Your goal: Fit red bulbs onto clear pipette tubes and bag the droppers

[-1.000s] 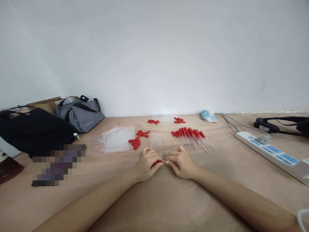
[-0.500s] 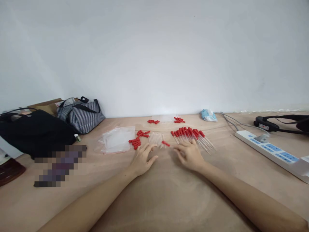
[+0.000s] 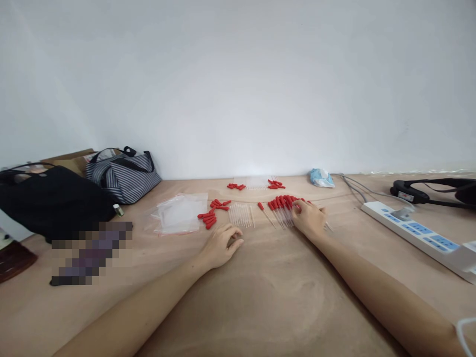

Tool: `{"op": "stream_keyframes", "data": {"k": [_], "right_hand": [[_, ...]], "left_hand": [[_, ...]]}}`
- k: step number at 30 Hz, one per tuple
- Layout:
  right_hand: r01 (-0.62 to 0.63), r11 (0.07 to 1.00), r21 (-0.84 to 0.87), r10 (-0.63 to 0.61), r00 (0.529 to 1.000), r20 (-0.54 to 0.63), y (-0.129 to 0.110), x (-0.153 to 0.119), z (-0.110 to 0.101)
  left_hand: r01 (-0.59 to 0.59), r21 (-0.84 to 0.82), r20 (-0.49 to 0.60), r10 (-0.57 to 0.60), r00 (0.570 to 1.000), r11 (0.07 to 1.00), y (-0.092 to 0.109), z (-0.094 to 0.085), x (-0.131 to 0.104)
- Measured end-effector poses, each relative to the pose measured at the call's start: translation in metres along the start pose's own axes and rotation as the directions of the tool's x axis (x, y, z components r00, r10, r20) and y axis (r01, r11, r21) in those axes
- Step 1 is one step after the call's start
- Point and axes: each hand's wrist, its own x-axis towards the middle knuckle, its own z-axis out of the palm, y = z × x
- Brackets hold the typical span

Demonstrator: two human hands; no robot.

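Note:
My left hand (image 3: 219, 246) rests on the table with fingers loosely curved and the thumb apart, holding nothing. Just beyond its fingertips lies a row of thin clear tubes (image 3: 241, 215). Several loose red rubber bulbs (image 3: 210, 218) are left of that row. My right hand (image 3: 310, 219) is over the right part of a fanned group of red-bulbed droppers (image 3: 279, 203). Its thumb and fingers are closed at a red bulb, and it hides part of the group. One dropper (image 3: 267, 215) lies slightly apart, between the tube row and the group.
Clear plastic bags (image 3: 182, 214) lie at left, near a striped bag (image 3: 128, 176) and a black bag (image 3: 59, 203). More bulbs (image 3: 275, 185) and tubes sit by the wall. A blue packet (image 3: 322, 178), power strip (image 3: 416, 233) and black headset (image 3: 420, 192) are at right.
My right hand has moved right, from beside the tube row to the dropper group. The red-bulbed piece at its fingertips is gone from the tube row's edge. My left hand barely moved.

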Motion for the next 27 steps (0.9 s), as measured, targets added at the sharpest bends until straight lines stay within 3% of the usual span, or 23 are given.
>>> {"op": "stream_keyframes", "data": {"k": [8,12,15,20,27], "right_hand": [[0.054,0.998,-0.009,-0.055,0.998,-0.043,-0.002,-0.001,0.001],[0.199,0.980,0.004,-0.198,0.976,-0.086,-0.018,-0.011,-0.002],[0.295,0.955,0.033,-0.295,0.956,0.004,-0.039,-0.020,-0.002],[0.276,0.961,-0.001,-0.271,0.944,0.187,-0.068,-0.024,0.001],[0.216,0.968,-0.124,-0.182,0.953,0.242,-0.061,-0.014,0.001]], "left_hand": [[-0.013,-0.017,-0.002,0.012,1.000,1.000,0.002,-0.001,0.001],[-0.020,-0.019,-0.007,0.020,1.000,1.000,0.001,-0.001,0.001],[-0.011,-0.006,0.001,0.011,1.000,1.000,0.001,-0.001,0.001],[-0.012,0.004,0.011,0.012,1.000,1.000,0.000,-0.001,0.001],[-0.015,0.000,0.008,0.015,1.000,1.000,0.000,-0.001,0.001]]}}
